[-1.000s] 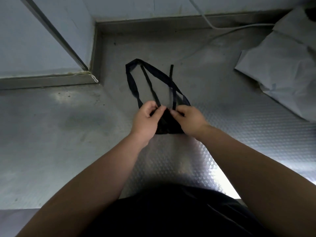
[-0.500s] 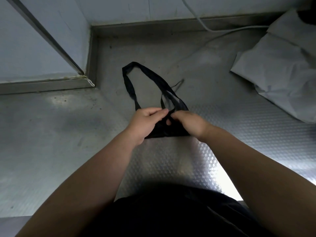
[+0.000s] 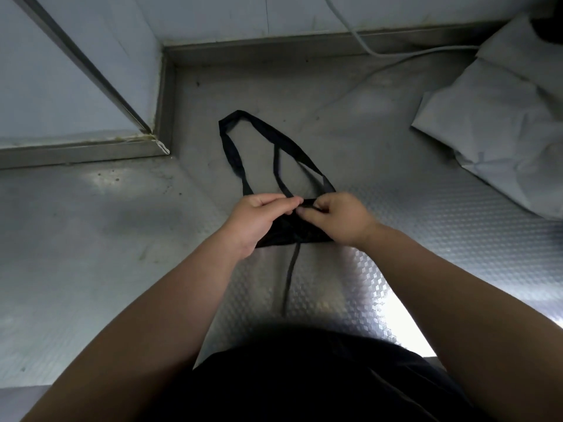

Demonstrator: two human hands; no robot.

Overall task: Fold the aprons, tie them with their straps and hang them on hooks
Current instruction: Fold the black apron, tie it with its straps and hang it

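Observation:
A black apron folded into a small bundle lies on the steel worktop in the middle of the head view. Its neck loop spreads flat toward the back wall. One thin strap runs up from the bundle, and another strap end trails toward me over the embossed metal. My left hand pinches a strap at the bundle's top edge. My right hand pinches strap there too, fingertips almost touching the left ones. Both hands hide most of the bundle.
A crumpled white cloth or bag lies at the right back. A white cable runs along the back wall. A raised steel ledge and wall corner stand at the back left. My dark shirt fills the bottom.
The straps have been rearranged: one strap end now trails toward me below the bundle, and a thin strap lies up inside the neck loop. Both hands stayed pinched together at the bundle's top.

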